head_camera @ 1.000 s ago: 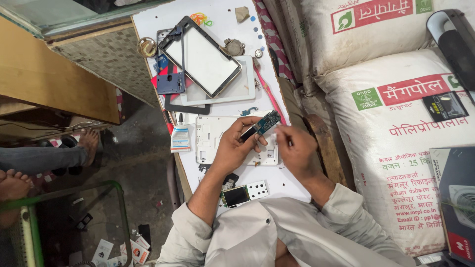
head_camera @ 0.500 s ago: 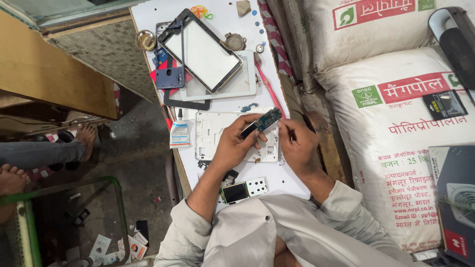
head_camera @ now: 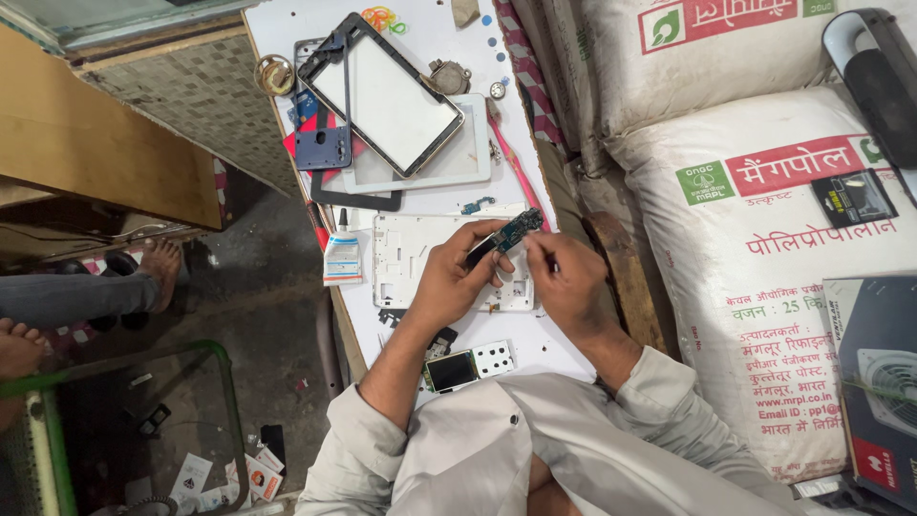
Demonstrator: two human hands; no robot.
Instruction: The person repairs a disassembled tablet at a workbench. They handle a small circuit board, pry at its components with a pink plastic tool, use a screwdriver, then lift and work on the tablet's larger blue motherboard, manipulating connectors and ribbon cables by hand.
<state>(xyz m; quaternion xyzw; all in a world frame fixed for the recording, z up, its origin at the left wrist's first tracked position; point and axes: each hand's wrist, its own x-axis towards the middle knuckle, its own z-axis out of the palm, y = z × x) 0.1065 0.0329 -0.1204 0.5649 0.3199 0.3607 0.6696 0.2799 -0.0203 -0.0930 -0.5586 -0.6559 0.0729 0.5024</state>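
Dark green and black, w/ small metal bits: that's the little circuit board [head_camera: 509, 232], a narrow strip held tilted above the bench [head_camera: 287, 29], one end up toward the top right. The left hand [head_camera: 457, 277] has its fingers [head_camera: 487, 239] closed round the lower end of the board, thumb and forefinger pinching it. The right hand [head_camera: 570, 282] comes in from the other side, fingers [head_camera: 537, 245] drawn together at the board's upper end; whether they grip a small tool or just touch the board, can't tell, too small. Both hands hover over a white phone frame [head_camera: 411, 253] lying flat, approx mid-bench.

Edges now. The bench is narrow: its left edge runs just past a small glue bottle [head_camera: 341, 258], then drops to a dark floor [head_camera: 258, 315]. Its right edge sits just beside the right hand, w/ a wooden piece [head_camera: 626, 277] and big white sacks [head_camera: 764, 239] close against it, so little room that side. Ahead, a tablet screen w/ black rim [head_camera: 387, 96] lies on a white panel [head_camera: 458, 162], crowding the far end. Near the person's lap, a small display module [head_camera: 451, 370] and a white keypad piece [head_camera: 495, 358] sit at the near edge. Open surface: only thin strips round the frame.
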